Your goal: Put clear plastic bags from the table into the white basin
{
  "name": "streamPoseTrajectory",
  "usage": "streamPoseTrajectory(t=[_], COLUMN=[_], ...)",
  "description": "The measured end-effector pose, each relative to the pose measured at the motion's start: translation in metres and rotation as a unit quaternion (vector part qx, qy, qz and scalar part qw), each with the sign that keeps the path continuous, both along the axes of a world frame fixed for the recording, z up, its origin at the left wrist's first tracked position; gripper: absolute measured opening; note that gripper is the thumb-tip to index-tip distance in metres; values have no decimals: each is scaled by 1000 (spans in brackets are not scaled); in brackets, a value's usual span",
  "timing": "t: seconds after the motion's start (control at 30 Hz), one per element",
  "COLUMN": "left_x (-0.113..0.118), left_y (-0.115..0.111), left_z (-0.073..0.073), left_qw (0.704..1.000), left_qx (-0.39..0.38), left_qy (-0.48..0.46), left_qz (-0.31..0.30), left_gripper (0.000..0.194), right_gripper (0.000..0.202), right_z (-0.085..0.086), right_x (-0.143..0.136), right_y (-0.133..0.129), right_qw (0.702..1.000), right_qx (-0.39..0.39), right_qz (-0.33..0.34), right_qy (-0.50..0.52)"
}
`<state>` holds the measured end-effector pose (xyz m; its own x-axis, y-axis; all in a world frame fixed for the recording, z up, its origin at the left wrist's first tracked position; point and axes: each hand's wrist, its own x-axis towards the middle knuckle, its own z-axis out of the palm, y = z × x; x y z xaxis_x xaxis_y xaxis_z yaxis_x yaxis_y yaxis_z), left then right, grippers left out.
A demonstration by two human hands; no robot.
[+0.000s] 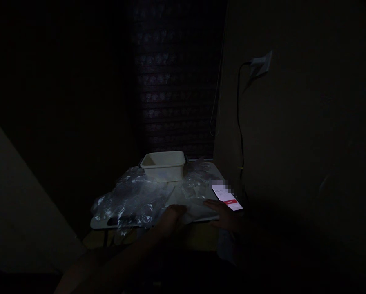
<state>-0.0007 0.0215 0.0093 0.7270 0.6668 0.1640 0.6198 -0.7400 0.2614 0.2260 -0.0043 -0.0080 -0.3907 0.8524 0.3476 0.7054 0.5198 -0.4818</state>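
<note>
A pale, whitish plastic bag or sheet lies at the front edge of the small table, between my two hands. My left hand is closed on its left side, fingers curled and thumb toward the right. Over its right end my right hand rests with the fingers stretched out, touching the surface. Dim light hides the fingertips and whatever may be inside. Crumpled clear plastic bags spread to the left of my left hand. Beside my right hand lies a phone with its screen lit.
A cream plastic tub with dark side handles stands at the back of the white table. On the right wall, a black cable hangs from a socket. A dark blind covers the background.
</note>
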Motion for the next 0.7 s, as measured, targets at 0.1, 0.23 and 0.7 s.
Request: streamPoseTrajectory(t=[0.1, 0.23, 0.7], left_x=[3, 6, 16], left_y=[0, -6, 11], left_z=[0, 4, -5], left_qw=[997, 988, 937], left_qx=[-42, -99, -176], left_qy=[-61, -115, -253], left_qz=[-14, -22, 162], left_gripper=[30, 32, 23], right_gripper=[39, 18, 18], right_z=[-10, -11, -1], right_x=[1, -3, 0], right_y=[11, 22, 32], right_qw=[999, 991, 973], right_qx=[-5, -57, -72], right_qz=[-2, -15, -66], right_qy=[41, 121, 211])
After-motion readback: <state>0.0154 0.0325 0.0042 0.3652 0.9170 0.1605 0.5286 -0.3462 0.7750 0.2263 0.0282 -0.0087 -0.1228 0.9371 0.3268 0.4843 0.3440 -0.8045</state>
